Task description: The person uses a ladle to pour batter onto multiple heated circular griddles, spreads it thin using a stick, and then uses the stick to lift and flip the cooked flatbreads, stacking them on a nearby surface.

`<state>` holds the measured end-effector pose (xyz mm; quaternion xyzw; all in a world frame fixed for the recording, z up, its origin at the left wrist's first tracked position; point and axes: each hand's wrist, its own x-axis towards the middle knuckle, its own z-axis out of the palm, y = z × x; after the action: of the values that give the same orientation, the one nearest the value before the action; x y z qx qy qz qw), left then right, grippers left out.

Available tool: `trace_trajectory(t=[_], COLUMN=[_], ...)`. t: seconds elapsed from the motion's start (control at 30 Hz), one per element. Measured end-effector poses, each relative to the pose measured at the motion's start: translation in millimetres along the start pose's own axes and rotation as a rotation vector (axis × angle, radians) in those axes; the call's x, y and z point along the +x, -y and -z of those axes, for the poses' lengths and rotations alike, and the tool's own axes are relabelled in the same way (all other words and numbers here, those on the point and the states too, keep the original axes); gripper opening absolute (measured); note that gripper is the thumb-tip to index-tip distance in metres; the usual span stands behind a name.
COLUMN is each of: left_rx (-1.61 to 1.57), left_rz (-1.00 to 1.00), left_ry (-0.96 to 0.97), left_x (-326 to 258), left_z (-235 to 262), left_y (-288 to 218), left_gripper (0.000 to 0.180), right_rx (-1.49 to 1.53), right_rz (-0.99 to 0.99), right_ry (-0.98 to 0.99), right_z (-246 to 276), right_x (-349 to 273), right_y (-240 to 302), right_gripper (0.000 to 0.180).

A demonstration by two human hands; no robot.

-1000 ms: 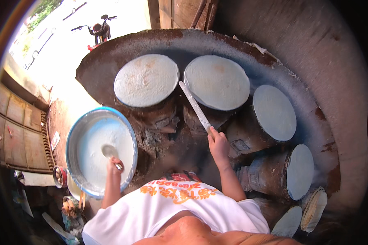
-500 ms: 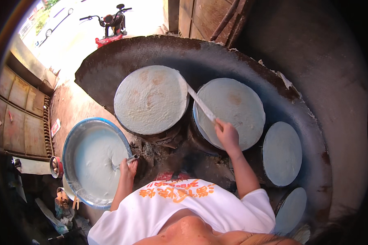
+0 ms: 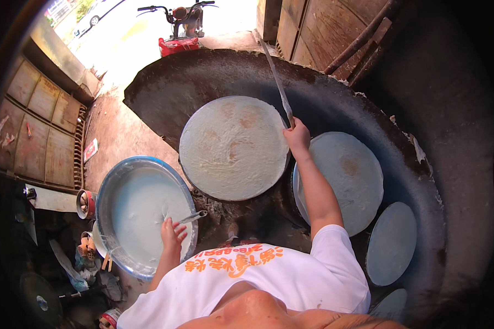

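Observation:
My right hand point(image 3: 298, 135) is closed around the handle end of a long, thin, flat stick point(image 3: 279, 82), like a spreading spatula. It points away over the far rim, just right of a round griddle covered by a pale, lightly browned pancake point(image 3: 233, 148). My right forearm crosses above a second griddle with a pale pancake point(image 3: 348, 181). Over the near right edge of the batter tub point(image 3: 140, 160), my left hand point(image 3: 173, 233) is open, fingers apart. Beside its fingertips, a ladle handle point(image 3: 195, 216) leans on the tub's rim, its other end in white batter point(image 3: 142, 200).
Further round griddles point(image 3: 391, 244) curve along the right. A dark, rough-edged metal shield point(image 3: 164, 93) stands around the far side. Left of the tub are a red tin point(image 3: 86, 204) and clutter. A red bike point(image 3: 178, 46) stands beyond the shield, near metal doors point(image 3: 44, 129).
My right hand has moved farther away, swinging the stick from across the two griddles to point past the far rim. My left hand has let go of the ladle handle. The view has shifted.

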<state>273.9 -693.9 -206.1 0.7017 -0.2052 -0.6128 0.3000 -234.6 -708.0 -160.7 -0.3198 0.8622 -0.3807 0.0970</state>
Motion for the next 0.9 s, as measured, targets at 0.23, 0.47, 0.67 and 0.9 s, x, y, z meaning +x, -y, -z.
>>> trace_trajectory(t=[0.23, 0.47, 0.67, 0.9], left_rx=[0.14, 0.666, 0.53, 0.577], left_rz=[-0.442, -1.445, -0.906, -1.236], left_ry=[0.304, 0.358, 1.089, 0.894], left_x=[-6, 62, 97, 65], left_z=[-115, -265, -307, -257], left_y=[-132, -209, -280, -300], left_gripper=[0.027, 0.03, 0.057, 0.03], right_rx=[-0.242, -0.048, 0.042, 0.09], right_rz=[0.179, 0.257, 0.458, 0.568], right_ry=[-0.12, -0.31, -0.244, -0.318], right_z=[7, 28, 50, 54], right_x=[-22, -57, -99, -105], right_y=[54, 98, 119, 124], right_gripper=[0.038, 0.036, 0.049, 0.046])
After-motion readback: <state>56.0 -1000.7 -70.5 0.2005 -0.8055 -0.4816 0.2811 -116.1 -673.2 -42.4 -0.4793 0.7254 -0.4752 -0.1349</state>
